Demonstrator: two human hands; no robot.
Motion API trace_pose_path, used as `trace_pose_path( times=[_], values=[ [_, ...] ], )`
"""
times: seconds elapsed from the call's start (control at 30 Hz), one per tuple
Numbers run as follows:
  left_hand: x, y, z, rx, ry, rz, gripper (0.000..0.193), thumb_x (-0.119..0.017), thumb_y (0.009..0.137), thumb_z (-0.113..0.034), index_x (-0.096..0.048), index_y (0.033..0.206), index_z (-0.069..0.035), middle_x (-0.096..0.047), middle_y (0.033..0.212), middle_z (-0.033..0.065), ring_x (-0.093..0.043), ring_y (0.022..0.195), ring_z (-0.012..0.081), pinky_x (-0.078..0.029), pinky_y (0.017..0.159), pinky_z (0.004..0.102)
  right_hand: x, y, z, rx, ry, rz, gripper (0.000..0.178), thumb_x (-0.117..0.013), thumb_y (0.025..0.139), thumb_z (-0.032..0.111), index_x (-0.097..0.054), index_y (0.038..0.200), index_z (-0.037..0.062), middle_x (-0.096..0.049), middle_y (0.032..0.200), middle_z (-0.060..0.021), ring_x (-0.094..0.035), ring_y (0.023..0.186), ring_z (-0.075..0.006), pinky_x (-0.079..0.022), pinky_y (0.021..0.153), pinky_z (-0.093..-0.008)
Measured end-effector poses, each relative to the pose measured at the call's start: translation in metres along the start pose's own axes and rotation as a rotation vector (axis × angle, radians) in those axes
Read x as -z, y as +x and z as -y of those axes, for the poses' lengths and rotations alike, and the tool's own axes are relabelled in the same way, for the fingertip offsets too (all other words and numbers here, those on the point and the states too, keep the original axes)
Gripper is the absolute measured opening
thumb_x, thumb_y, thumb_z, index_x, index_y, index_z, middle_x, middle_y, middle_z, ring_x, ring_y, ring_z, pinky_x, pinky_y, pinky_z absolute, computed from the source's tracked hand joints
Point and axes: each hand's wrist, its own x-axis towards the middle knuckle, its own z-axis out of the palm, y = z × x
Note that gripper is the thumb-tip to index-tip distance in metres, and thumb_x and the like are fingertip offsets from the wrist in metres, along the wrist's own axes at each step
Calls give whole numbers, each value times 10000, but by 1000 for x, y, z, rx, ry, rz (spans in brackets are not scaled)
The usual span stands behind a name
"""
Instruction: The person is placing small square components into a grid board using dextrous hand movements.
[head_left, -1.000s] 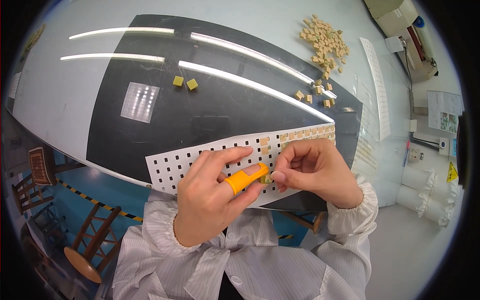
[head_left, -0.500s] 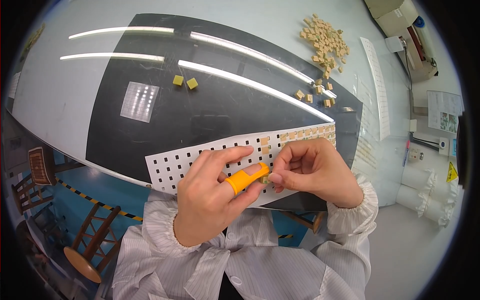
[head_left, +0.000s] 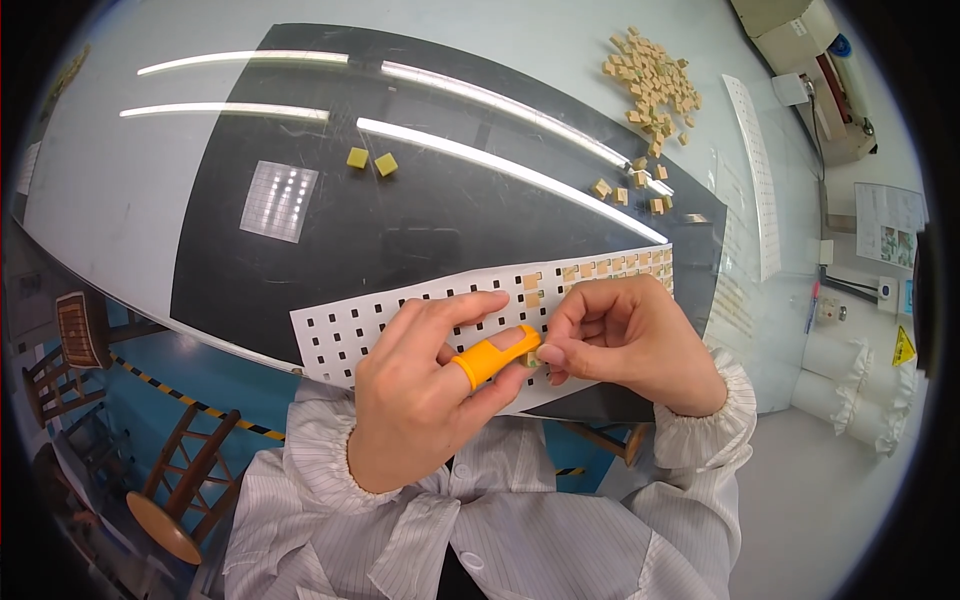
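My left hand (head_left: 415, 395) wears an orange finger sleeve (head_left: 488, 362). Its thumb and sleeved finger pinch a small tan-and-green block (head_left: 531, 359). Close against it, my right hand (head_left: 630, 335) is closed, thumb and fingertip pressed together at the block's right side; what lies between those fingertips is hidden. Beneath both hands lies a white sheet (head_left: 345, 340) with rows of small square black holes. Tan pieces (head_left: 610, 268) sit in rows at its right end, and a couple more lie by my left fingertips.
Loose tan blocks (head_left: 655, 85) form a pile at the far right, with several strays nearer. On the black mat (head_left: 330, 215) rest two yellow-green cubes (head_left: 386, 164) and a clear gridded square (head_left: 280, 202). Another white perforated strip (head_left: 752, 170) lies at the right.
Both hands stay nearly in place, still together over the sheet. Only a very slight shift at the fingertips and of the view shows.
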Motion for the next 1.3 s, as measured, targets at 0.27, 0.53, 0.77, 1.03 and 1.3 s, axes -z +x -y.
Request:
trace_pose_path(
  times=[0.27,0.53,0.77,1.03,1.3],
  values=[
    [0,-1,-3,64,-16,27,325,-823,640,-58,-767,958,-97,-681,1095,65,-624,896,203,-493,597,249,-10,0,-1,67,-206,-54,157,-722,869,86,-596,838,-2,-635,759,-12,-608,669,-53,-500,608,-183],
    [-3,0,2,-14,-4,-17,258,-815,677,-109,-754,925,-70,-667,1062,38,-617,827,189,-492,528,250,-2,-3,0,17,-408,-7,207,-681,923,174,-588,856,1,-586,680,7,-535,560,-26,-421,501,-179],
    [-2,0,0,-2,-4,-13,232,-814,685,-108,-755,903,-57,-667,1060,36,-612,812,185,-490,532,250,11,13,-9,513,-658,-684,119,-722,853,63,-646,924,5,-577,680,-1,-506,553,-38,-397,498,-198],
    [-2,0,0,-5,-2,-17,228,-814,682,-111,-750,893,-51,-668,1061,35,-612,802,187,-498,541,254,-13,17,-28,725,-859,-554,164,-751,806,58,-675,944,12,-614,841,-63,-621,624,-156,-499,555,-275],
    [-2,0,1,-9,-5,-19,232,-813,683,-116,-750,896,-48,-667,1060,36,-614,805,189,-504,546,254,-18,19,-25,610,-801,-625,123,-768,795,30,-678,880,31,-623,770,-23,-548,594,-69,-435,528,-198]
  ],
)
